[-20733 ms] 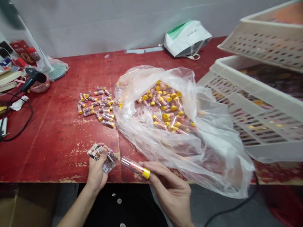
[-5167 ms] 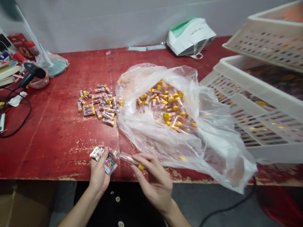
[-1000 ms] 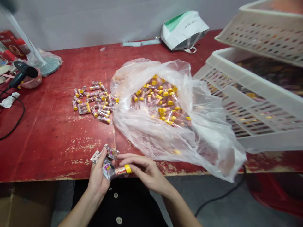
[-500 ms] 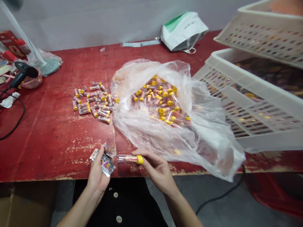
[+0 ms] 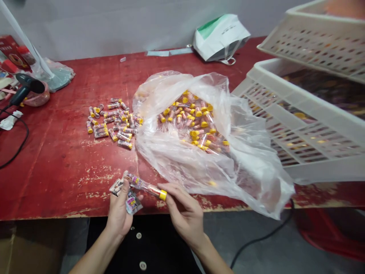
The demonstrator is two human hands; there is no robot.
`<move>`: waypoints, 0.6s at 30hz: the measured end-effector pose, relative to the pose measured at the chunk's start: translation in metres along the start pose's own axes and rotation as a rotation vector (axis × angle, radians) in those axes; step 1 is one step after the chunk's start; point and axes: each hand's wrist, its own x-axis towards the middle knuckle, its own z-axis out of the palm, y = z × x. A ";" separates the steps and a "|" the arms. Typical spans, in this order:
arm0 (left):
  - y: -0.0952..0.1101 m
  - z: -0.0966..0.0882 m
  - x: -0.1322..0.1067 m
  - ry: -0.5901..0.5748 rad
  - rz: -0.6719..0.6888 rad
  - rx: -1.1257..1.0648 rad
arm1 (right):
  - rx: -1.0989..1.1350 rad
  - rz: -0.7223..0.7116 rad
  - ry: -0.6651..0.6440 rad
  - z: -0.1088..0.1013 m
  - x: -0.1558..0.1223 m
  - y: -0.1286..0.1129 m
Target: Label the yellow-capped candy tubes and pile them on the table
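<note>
My left hand (image 5: 119,211) is closed on several printed plastic sleeves (image 5: 133,203), flat and shiny, fanned out past the thumb. Between the fingertips of my right hand (image 5: 184,208) is a small clear tube (image 5: 154,190) with a yellow cap (image 5: 162,195). The tube's uncapped end meets one of the sleeves at my left fingers and seems to be inside it; how deep I cannot tell. Behind my hands lies a cluster of sleeved tubes (image 5: 124,136) with yellow caps. A clear plastic bag (image 5: 182,163) beside it lies open, full of capped tubes (image 5: 196,114).
White perforated crates (image 5: 308,114) are stacked on the right. A white and green bag (image 5: 221,38) lies against the wall. On the left are a lamp base (image 5: 61,80), a dark hair dryer (image 5: 31,84) and its cable. The red table's (image 5: 65,182) front edge is just before me.
My right hand has brought the tube left and tilted it, so its clear end now meets a sleeve in my left hand. Before, the two were slightly apart.
</note>
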 end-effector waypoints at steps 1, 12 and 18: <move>0.000 0.000 -0.001 -0.021 0.015 0.012 | 0.043 0.031 -0.012 0.002 -0.001 0.000; -0.002 -0.004 0.004 -0.197 0.064 0.137 | 0.284 0.174 0.023 0.032 -0.014 0.000; -0.008 -0.007 0.001 -0.219 0.036 0.262 | 0.082 0.005 0.019 0.042 -0.003 0.003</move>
